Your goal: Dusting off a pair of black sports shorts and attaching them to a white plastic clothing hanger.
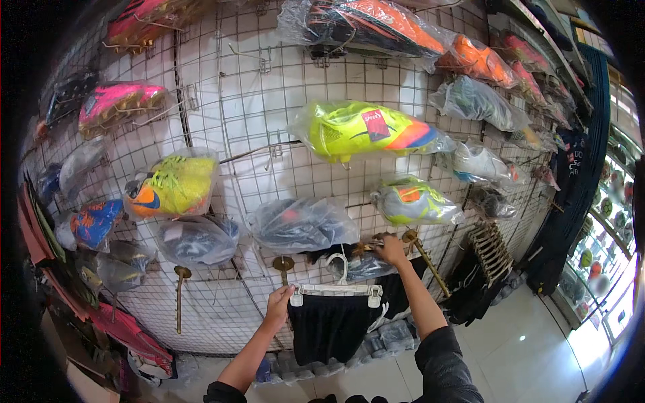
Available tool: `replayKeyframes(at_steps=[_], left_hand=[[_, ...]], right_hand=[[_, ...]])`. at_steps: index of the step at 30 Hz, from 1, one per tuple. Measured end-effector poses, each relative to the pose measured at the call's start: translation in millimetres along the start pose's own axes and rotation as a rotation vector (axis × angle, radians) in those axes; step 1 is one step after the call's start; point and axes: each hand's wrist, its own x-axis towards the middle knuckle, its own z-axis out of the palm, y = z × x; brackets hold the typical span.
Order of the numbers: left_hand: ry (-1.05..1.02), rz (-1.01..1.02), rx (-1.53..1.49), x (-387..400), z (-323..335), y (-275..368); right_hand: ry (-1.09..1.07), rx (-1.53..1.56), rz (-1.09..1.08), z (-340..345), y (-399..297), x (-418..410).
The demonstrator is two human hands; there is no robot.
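Note:
My left hand point(278, 306) grips the left end of a white plastic clip hanger point(335, 289), from which black shorts point(330, 327) hang. Farther up and to the right, my right hand point(390, 248) reaches to the wire grid wall, its fingers bent at a brownish object beside a feather duster-like dark thing; what exactly it touches is too small to tell. Just above is a bagged dark shoe pair point(305, 224). Beneath my right hand lies another bagged dark shoe point(365, 267), and more black shorts point(398, 292) hang behind my right forearm.
Bagged football boots, among them a yellow one point(370, 131), line the wire grid point(252, 176). Metal display arms point(179, 302) stick out from it at left and right. Stacked hangers point(489, 254) with black garments hang at right. Bagged items point(373, 347) line the wall's foot.

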Motion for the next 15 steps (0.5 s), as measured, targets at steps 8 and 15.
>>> replayKeyframes(at_steps=[8,15], left_hand=[[0.067,-0.030,-0.042,17,-4,0],[0.086,0.005,-0.126,9,23,-23]], right_hand=[[-0.149,0.007,-0.158,-27,-10,-1],[0.220,-0.136,-0.217,-87,-30,-88]])
